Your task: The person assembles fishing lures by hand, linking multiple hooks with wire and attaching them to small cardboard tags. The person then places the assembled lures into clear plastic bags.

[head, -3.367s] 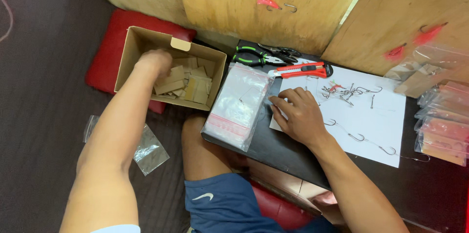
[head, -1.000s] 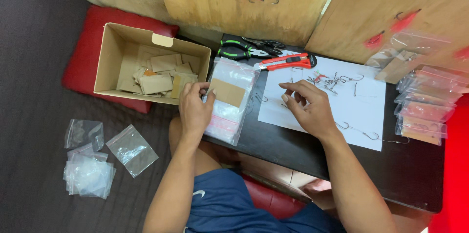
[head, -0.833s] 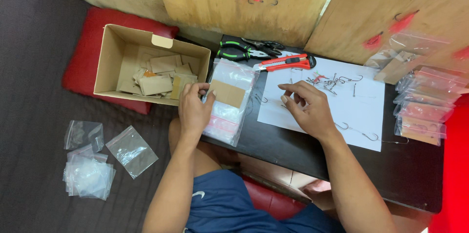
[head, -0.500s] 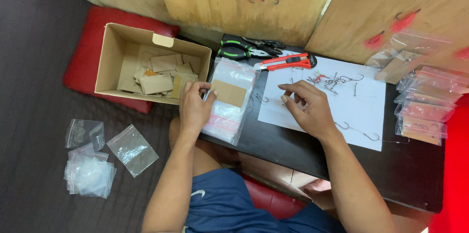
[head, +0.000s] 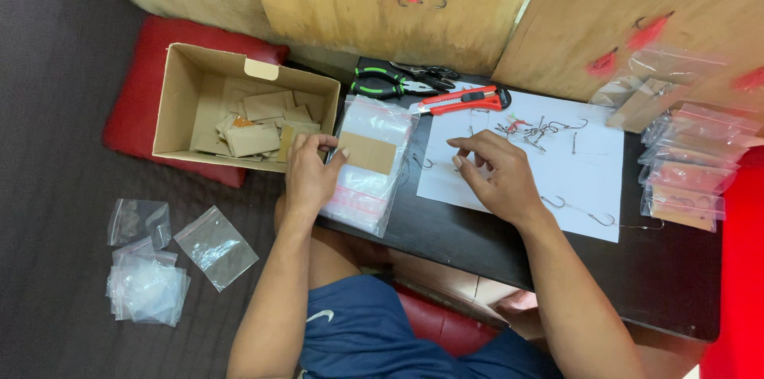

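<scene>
My left hand pinches the left edge of a small brown cardboard piece that lies on a stack of clear zip bags at the edge of the low black table. My right hand rests on a white paper sheet, fingers bent, close to a metal hook; whether it grips anything I cannot tell. A pile of metal hooks lies on the paper beyond it.
An open cardboard box of cardboard pieces sits on a red cushion at the left. Pliers and a red utility knife lie at the table's back. Filled bags stack at right. Loose clear bags lie on the dark floor.
My left hand came out of the box and set a cardboard piece on the zip bags. In the last second both hands have stayed nearly still.
</scene>
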